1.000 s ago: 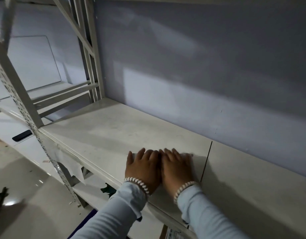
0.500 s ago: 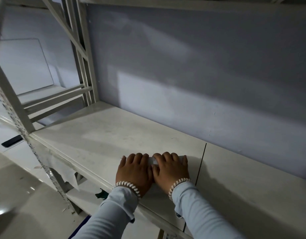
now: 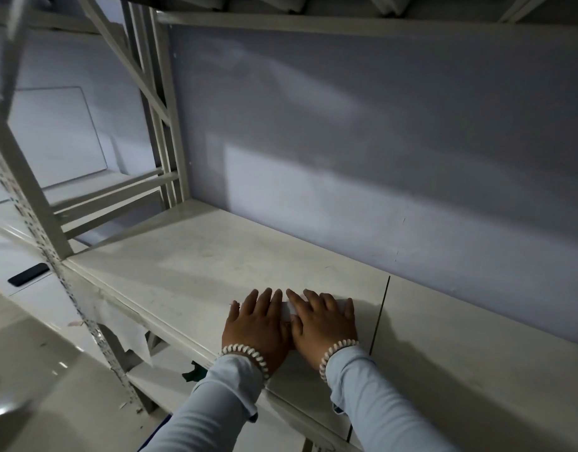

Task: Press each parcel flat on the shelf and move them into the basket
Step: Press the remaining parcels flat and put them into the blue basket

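Both hands lie palm-down, side by side, low and centre in the frame. The left hand [image 3: 256,324] and right hand [image 3: 323,324] are flat with fingers spread, thumbs touching or nearly so, and neither is curled round anything. Under them lies the parcel [image 3: 289,309], a pale flat item. Only a strip of it shows between the index fingers and past the fingertips. It rests on the shelf [image 3: 190,272], just left of the dark seam [image 3: 380,311] between panels.

Status, as judged: the pressing step is in hand on this parcel. Transfer is not yet done. The basket is not in view, so its contents and the count of parcels already moved cannot be told. No other parcel shows on the visible shelf.
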{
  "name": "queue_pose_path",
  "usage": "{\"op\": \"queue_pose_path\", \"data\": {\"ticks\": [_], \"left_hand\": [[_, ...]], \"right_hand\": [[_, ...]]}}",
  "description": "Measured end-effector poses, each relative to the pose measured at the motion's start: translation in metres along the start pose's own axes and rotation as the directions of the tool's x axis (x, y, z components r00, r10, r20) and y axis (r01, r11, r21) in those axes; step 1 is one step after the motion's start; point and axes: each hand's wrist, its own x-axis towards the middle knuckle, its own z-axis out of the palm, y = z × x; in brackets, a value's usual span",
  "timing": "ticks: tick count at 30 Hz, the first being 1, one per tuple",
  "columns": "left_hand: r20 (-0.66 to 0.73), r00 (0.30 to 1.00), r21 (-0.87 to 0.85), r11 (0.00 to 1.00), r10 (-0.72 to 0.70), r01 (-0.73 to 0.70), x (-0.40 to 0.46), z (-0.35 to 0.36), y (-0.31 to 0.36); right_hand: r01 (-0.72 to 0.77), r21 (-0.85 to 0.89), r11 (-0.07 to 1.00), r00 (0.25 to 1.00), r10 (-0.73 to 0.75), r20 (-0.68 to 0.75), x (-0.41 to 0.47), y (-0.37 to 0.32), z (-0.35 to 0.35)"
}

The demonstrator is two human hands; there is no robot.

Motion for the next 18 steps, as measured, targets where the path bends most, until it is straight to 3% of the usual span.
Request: {"op": "queue_pose_path", "data": {"ticks": [18], "left_hand": [[-0.053,0.999,-0.007,1.000,0.010,-0.010,0.0007,0.0040,-0.0023]], "right_hand": [[0.023,-0.002,1.000,0.998,-0.023,-0.052,0.0004,0.0017,0.0018]]}}
